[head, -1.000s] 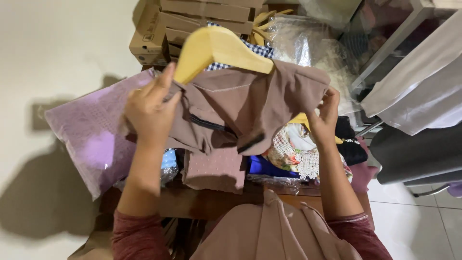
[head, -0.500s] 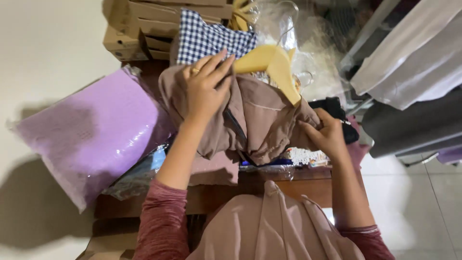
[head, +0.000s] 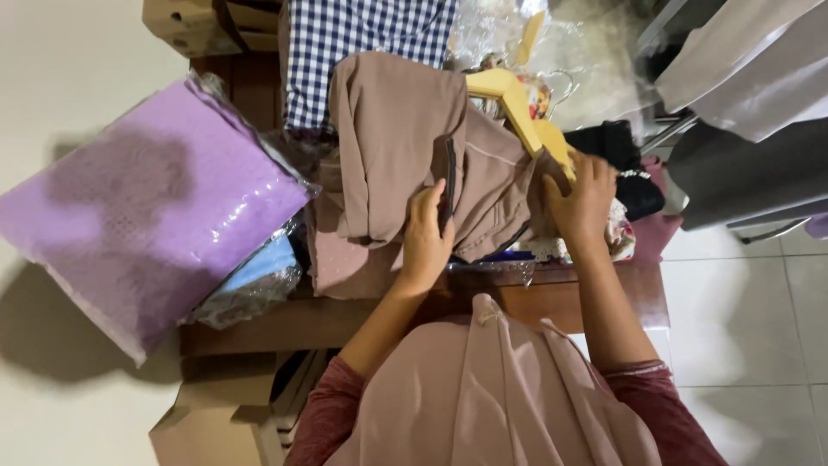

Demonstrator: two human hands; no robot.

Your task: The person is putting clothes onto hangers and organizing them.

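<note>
The left hand [head: 427,235] is closed on the lower edge of a taupe garment [head: 405,147], its fingers pinching the cloth beside a dark zipper strip, while the right hand [head: 585,203] lies with fingers spread and curled on the same garment's right edge, just under a yellow wooden hanger [head: 522,116] that pokes out of the fabric. The garment lies draped over a heap of clothes on a brown wooden table [head: 552,293]. Above it, partly covered by it, is a blue-and-white checked cloth [head: 366,39]. To the left, a purple fabric pack in clear plastic [head: 147,207] hangs over the table's edge, with a light blue wrapped bundle [head: 254,276] tucked below it. A pinkish folded piece [head: 341,263] sits under the garment near the left wrist. Crumpled clear plastic [head: 586,60] lies behind the hanger, and dark clothing [head: 621,164] crowds in just beyond the right hand. Grey and white garments [head: 742,112] hang at the far right. Cardboard boxes [head: 216,22] stand at the top left.
</note>
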